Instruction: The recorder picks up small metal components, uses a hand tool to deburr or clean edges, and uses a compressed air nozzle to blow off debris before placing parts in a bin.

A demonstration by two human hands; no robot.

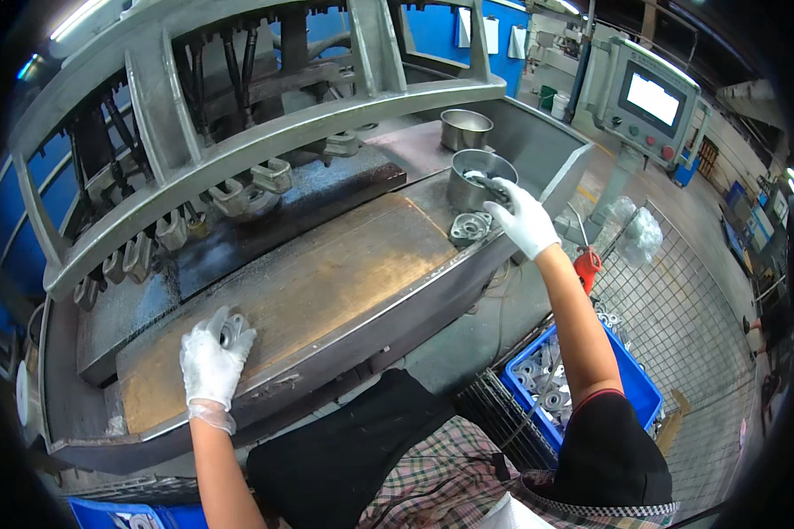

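Plaid cloth [445, 465]; left hand [210, 360] gripping 1 casting [231, 331].

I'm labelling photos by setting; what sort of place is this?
Probably a factory workshop, going by the large grey metal machine frame, the grey control panel with a lit screen, and the blue plastic bin of silvery metal parts.

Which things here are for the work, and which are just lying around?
Seem part of the work:
left hand, at a round metal part
right hand, at the nearer metal bowl
brown board

Perhaps just lying around:
clear plastic bag
white bucket
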